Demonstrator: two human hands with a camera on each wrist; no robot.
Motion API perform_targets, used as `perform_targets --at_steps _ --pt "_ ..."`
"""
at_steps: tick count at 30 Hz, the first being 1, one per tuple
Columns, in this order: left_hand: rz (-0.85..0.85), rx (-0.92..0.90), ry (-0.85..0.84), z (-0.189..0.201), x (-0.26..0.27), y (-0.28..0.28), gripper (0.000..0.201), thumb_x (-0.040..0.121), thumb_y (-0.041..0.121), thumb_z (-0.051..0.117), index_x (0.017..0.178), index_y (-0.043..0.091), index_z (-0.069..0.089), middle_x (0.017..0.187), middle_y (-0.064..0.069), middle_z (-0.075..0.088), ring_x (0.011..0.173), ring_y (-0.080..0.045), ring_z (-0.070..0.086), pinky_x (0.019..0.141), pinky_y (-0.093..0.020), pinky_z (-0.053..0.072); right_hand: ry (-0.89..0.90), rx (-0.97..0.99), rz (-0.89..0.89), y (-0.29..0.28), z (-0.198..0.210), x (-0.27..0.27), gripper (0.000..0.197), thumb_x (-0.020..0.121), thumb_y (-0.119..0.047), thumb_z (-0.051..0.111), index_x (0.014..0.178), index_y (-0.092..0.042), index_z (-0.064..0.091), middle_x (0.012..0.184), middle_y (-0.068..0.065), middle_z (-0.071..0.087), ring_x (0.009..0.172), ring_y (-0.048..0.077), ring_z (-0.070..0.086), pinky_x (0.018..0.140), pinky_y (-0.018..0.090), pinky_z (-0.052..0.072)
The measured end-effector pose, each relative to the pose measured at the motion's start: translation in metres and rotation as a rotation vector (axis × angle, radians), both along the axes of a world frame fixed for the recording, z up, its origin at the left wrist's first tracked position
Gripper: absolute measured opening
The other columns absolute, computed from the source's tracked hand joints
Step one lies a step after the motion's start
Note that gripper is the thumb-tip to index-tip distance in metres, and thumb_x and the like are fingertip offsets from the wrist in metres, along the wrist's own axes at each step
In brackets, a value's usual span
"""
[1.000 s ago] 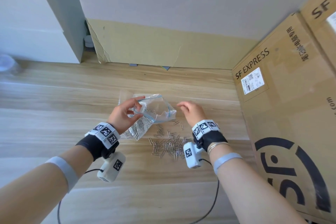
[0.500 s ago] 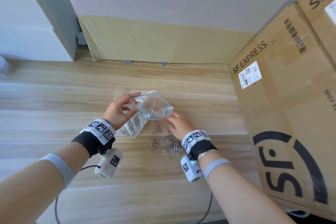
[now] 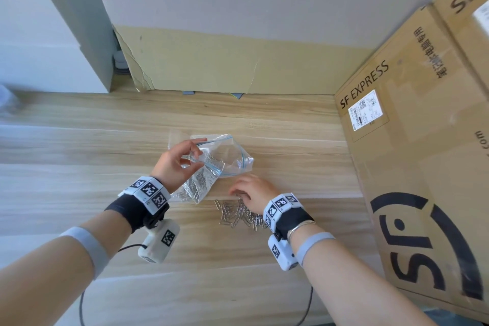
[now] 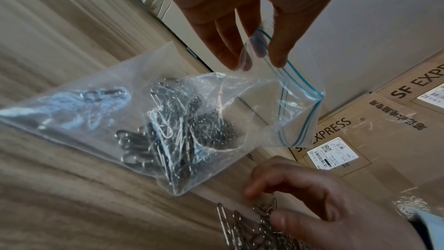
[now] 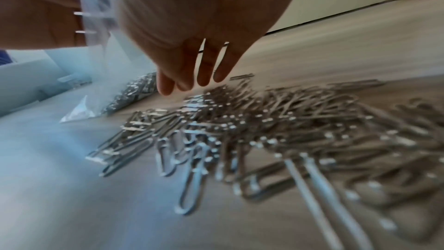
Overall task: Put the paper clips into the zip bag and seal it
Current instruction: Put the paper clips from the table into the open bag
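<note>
A clear zip bag (image 3: 227, 156) with a blue seal strip stands open on the wooden table, with several silver paper clips (image 3: 195, 185) in its lower corner. My left hand (image 3: 174, 164) pinches the bag's rim (image 4: 276, 58) between thumb and fingers and holds the mouth up. A loose pile of paper clips (image 3: 238, 216) lies on the table just in front of the bag. My right hand (image 3: 251, 190) hovers over that pile, palm down. Its fingertips (image 5: 182, 83) reach the pile's far edge (image 5: 264, 130), and no clip shows pinched between them.
A large SF Express cardboard box (image 3: 423, 167) walls off the right side. A cardboard sheet (image 3: 238, 66) leans on the back wall, and a white box (image 3: 39, 61) stands at the far left. Another clear bag (image 4: 60, 113) lies flat under the open one.
My right hand has dropped from beside the bag's mouth back to the loose pile of clips. My left hand has kept its pinch on the bag's rim.
</note>
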State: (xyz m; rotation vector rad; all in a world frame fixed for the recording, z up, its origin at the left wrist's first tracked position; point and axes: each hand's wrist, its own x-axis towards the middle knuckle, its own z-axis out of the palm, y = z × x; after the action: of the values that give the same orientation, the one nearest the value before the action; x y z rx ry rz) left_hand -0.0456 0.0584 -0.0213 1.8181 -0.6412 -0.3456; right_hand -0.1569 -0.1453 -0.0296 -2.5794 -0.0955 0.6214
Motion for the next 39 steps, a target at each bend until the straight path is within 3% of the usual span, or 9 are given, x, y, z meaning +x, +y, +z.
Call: perform_targets --at_steps 4,10,12,16,21,25,29,32,39 --pt "0.008 0.012 -0.022 0.002 -0.001 -0.002 0.037 0.075 -0.001 0.066 0.070 0.029 0.045 0.102 0.022 0.056 0.094 0.001 0.059 0.073 -0.009 0.049 0.009 0.009 0.225 0.027 -0.009 0.006 0.033 0.072 -0.032 0.072 0.104 -0.028 0.065 0.121 -0.003 0.056 0.116 0.021 0.044 0.098 0.038 0.037" --pt "0.025 0.018 -0.010 0.000 -0.004 -0.003 0.036 0.075 0.001 0.066 0.070 0.030 0.045 0.100 0.003 0.063 0.093 -0.011 0.061 0.075 -0.012 0.050 0.022 0.018 0.185 0.012 -0.010 -0.002 0.012 0.080 -0.020 0.065 0.091 -0.021 0.070 0.105 -0.004 0.064 0.104 0.017 0.046 0.091 0.040 0.041" --pt "0.025 0.017 0.002 0.000 -0.005 -0.005 0.034 0.075 -0.001 0.066 0.070 0.025 0.045 0.098 0.010 0.060 0.093 -0.010 0.061 0.074 -0.010 0.049 0.017 0.010 0.112 -0.003 -0.006 -0.008 0.015 0.080 -0.020 0.066 0.094 -0.021 0.070 0.108 -0.004 0.064 0.106 0.018 0.046 0.095 0.040 0.038" --pt "0.019 0.014 0.016 -0.001 -0.006 -0.007 0.038 0.075 -0.001 0.066 0.068 0.029 0.044 0.098 0.019 0.057 0.094 -0.008 0.060 0.073 -0.010 0.049 0.042 -0.149 -0.093 -0.027 0.005 -0.023 0.064 0.068 -0.043 0.073 0.125 -0.044 0.044 0.138 -0.006 0.038 0.126 0.019 0.031 0.107 0.041 0.028" --pt "0.053 0.036 0.016 -0.002 -0.007 -0.008 0.030 0.075 0.000 0.067 0.071 0.024 0.048 0.092 -0.002 0.064 0.093 -0.013 0.061 0.076 -0.018 0.052 0.167 -0.257 -0.045 -0.029 -0.003 -0.044 0.103 0.054 -0.055 0.077 0.133 -0.055 0.011 0.152 -0.008 0.005 0.134 0.027 0.010 0.109 0.050 0.019" --pt "0.038 0.057 0.005 -0.001 -0.008 -0.007 0.019 0.075 0.000 0.066 0.074 0.007 0.049 0.099 0.009 0.060 0.092 0.004 0.059 0.075 -0.011 0.050 0.052 -0.081 -0.085 -0.017 -0.017 -0.044 0.072 0.066 -0.042 0.074 0.129 -0.044 0.040 0.145 -0.006 0.028 0.129 0.022 0.023 0.108 0.040 0.025" --pt "0.020 0.053 0.002 -0.001 -0.008 -0.005 0.025 0.075 0.001 0.066 0.072 0.018 0.047 0.106 0.007 0.060 0.093 0.001 0.060 0.075 -0.011 0.051 -0.109 0.159 -0.261 -0.013 -0.028 -0.044 0.032 0.070 -0.022 0.074 0.102 -0.022 0.067 0.119 0.004 0.054 0.112 0.023 0.046 0.100 0.040 0.037" --pt "0.041 0.057 0.012 -0.002 -0.008 -0.004 0.036 0.076 0.003 0.066 0.068 0.031 0.045 0.096 -0.005 0.064 0.093 -0.007 0.061 0.078 -0.017 0.052 -0.147 0.197 -0.316 -0.013 -0.029 -0.040 0.017 0.070 -0.012 0.073 0.086 -0.013 0.070 0.102 0.008 0.059 0.100 0.023 0.054 0.091 0.034 0.044" --pt "0.040 0.070 0.024 0.001 -0.009 -0.008 0.025 0.075 0.001 0.066 0.072 0.017 0.047 0.101 -0.001 0.061 0.093 -0.013 0.061 0.076 -0.012 0.050 -0.123 0.203 -0.326 -0.018 -0.024 -0.030 0.009 0.076 -0.003 0.066 0.081 -0.010 0.069 0.097 0.007 0.064 0.091 0.022 0.060 0.084 0.029 0.045"
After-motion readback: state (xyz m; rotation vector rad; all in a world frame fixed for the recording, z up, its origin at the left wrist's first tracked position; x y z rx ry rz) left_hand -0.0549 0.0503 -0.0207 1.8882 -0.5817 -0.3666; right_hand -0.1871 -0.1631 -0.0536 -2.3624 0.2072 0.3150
